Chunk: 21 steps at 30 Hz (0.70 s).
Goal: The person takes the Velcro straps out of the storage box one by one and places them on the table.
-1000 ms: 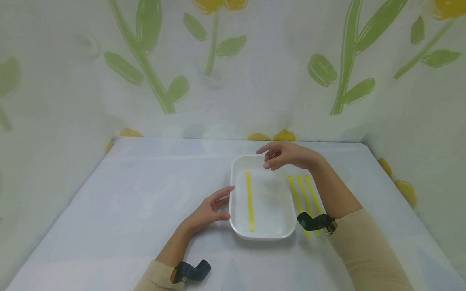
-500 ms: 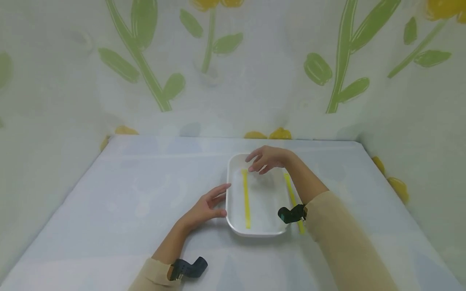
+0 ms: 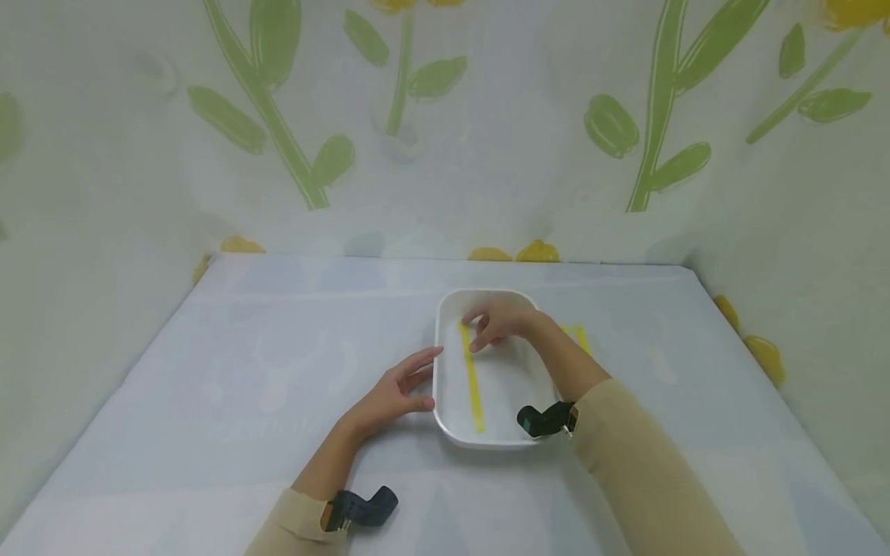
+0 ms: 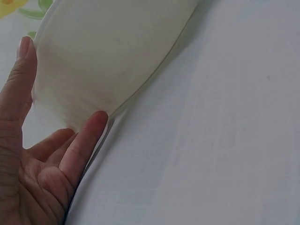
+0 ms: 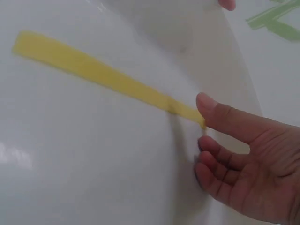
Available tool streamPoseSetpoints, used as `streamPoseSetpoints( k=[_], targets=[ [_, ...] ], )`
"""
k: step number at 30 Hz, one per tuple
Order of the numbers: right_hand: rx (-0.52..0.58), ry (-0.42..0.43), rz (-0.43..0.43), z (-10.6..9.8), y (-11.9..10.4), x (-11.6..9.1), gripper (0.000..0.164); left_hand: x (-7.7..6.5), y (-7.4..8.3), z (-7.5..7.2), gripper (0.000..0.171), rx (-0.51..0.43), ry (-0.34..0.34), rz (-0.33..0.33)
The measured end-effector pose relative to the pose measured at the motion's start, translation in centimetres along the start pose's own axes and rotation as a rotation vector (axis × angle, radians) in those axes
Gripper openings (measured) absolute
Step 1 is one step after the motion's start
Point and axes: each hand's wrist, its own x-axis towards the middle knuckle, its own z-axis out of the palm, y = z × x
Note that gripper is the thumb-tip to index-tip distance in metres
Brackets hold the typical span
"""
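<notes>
A white rounded tray (image 3: 514, 445) stands on the table, with a flat yellow strip (image 3: 474, 386) lying lengthwise inside along its left part. My left hand (image 3: 402, 388) touches the tray's left outer wall, thumb and fingers spread; in the left wrist view its fingers (image 4: 84, 147) lie against the outside of the tray (image 4: 112, 56). Inside the tray, my right hand (image 3: 504, 320) reaches the far end of the strip, index fingertip right at that end and thumb beside it, apart. In the right wrist view the thumb overlaps the strip's end (image 5: 187, 112).
More yellow strips (image 3: 582, 337) lie on the table right of the tray, partly hidden by the right forearm. A white covering (image 3: 278, 371) with faint pattern spans the table. Behind it hangs a flower-printed backdrop (image 3: 501, 154).
My right hand has come down and left from above the tray's far right corner to the strip. The strip's near end has swung slightly right. My left hand has stayed at the tray.
</notes>
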Motion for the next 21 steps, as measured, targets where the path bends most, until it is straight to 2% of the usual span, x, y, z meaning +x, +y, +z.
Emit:
streamPoseSetpoints(
  k=[7,11,16,21],
  targets=[
    [-0.093,0.120,0.001,1.7,-0.3,0.0,0.072,0.0,-0.2,0.0,0.078,-0.010,-0.009,0.000],
    [-0.097,0.161,0.003,2.3,-0.3,0.0,0.068,-0.2,0.0,0.2,0.078,-0.011,-0.008,0.005],
    [-0.025,0.199,-0.010,2.5,-0.1,-0.1,0.055,-0.4,0.2,0.3,0.080,-0.016,-0.008,0.005],
    [0.040,0.208,-0.044,2.5,-0.1,-0.1,0.045,-0.5,0.2,0.4,0.080,-0.002,0.010,-0.022]
  ],
)
